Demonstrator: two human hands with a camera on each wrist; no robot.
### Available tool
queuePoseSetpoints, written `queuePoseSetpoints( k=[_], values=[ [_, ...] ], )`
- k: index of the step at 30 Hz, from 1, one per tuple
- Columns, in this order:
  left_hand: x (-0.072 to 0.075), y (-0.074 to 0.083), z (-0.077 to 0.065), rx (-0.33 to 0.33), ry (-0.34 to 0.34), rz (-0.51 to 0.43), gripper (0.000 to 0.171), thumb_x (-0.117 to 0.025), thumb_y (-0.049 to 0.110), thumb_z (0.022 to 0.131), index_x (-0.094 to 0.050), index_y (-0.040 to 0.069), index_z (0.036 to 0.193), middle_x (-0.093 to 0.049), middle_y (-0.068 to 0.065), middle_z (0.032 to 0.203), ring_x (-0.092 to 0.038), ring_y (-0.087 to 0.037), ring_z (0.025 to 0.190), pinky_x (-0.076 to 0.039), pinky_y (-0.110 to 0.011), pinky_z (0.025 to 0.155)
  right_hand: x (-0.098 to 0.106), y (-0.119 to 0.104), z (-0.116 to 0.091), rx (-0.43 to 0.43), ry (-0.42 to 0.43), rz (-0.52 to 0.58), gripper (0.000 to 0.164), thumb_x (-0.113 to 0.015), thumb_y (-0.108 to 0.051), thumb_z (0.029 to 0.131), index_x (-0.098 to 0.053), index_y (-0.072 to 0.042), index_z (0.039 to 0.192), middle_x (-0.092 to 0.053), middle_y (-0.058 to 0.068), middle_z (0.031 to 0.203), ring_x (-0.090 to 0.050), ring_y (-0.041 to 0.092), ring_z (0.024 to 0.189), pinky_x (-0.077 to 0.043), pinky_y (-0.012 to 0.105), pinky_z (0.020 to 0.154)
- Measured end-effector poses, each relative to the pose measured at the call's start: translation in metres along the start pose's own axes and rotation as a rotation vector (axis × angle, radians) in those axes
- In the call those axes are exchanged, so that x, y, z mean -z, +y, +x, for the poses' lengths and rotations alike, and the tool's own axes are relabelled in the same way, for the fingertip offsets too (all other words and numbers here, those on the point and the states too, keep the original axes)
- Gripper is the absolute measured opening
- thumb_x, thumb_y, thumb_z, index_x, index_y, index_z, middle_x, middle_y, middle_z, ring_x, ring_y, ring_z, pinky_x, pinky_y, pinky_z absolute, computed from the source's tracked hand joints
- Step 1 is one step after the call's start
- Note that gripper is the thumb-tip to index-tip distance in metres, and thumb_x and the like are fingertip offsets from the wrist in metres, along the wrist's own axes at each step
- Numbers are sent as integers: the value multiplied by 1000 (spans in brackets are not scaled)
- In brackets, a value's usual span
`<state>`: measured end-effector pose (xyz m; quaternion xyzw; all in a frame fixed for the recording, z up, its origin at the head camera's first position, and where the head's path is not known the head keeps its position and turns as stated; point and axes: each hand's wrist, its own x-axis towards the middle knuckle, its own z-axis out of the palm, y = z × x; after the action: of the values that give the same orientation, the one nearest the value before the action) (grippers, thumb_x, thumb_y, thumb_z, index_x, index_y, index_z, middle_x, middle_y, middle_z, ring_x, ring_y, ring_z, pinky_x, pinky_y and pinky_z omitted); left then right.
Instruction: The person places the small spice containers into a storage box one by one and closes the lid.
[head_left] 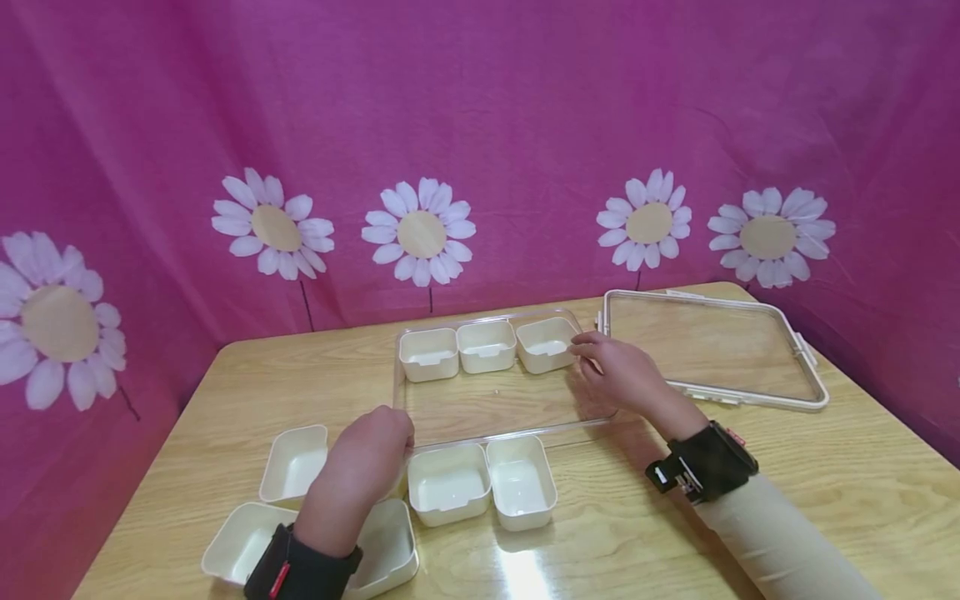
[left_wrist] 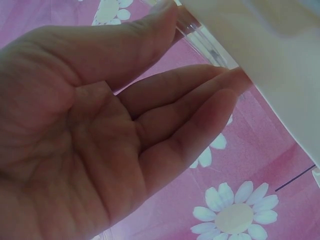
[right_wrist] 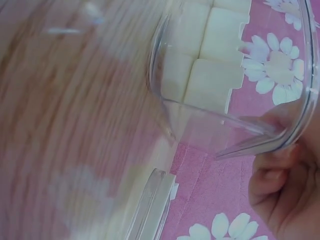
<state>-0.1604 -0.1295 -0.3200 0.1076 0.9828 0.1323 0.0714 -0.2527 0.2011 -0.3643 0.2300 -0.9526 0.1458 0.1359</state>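
A clear shallow tray (head_left: 487, 439) lies on the table, with three small cream boxes in a row along its far side. At the row's right end, the fingers of my right hand (head_left: 626, 371) hold the right edge of a slightly turned cream box (head_left: 543, 358). In the right wrist view, curled fingers (right_wrist: 267, 187) show beside the clear tray's corner (right_wrist: 240, 145). My left hand (head_left: 363, 462) is at the tray's near left corner. In the left wrist view a cream box (left_wrist: 270, 65) hides its fingertips, so I cannot tell whether they grip the rim.
Several more cream boxes stand in front of the tray and around my left forearm, among them one box (head_left: 521, 500) and another (head_left: 292, 467). A clear lid with a white rim (head_left: 821, 392) lies at the right. Behind the table hangs a flowered magenta cloth (head_left: 525, 125).
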Motion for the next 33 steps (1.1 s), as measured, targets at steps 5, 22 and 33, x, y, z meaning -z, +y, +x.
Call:
queuePoseSetpoints(
  k=[5, 22, 33],
  values=[
    [1, 1, 0, 4, 1, -2, 3, -72, 2, 91, -74, 3, 94, -59, -5, 75, -52, -19, 66, -45, -30, 60, -1, 7, 0, -8, -55, -14, 29, -59, -3, 93, -72, 1, 119, -63, 18, 135, -67, 37, 110, -57, 47, 77],
    [2, 2, -1, 16, -5, -10, 2, -73, 3, 91, -74, 2, 93, -60, -5, 75, -53, -19, 66, -46, -30, 60, -13, 12, -1, 44, -49, 68, 38, -61, -2, 97, -63, -1, 134, -56, 20, 138, -68, 29, 85, -56, 45, 69],
    [2, 1, -2, 4, 12, 2, 6, -72, 0, 90, -73, 4, 87, -61, -4, 74, -53, -19, 65, -47, -31, 60, -8, 9, -1, 18, -126, 202, 41, -52, -13, 106, -53, 3, 143, -47, 26, 148, -52, 48, 130, -41, 61, 106]
  ],
)
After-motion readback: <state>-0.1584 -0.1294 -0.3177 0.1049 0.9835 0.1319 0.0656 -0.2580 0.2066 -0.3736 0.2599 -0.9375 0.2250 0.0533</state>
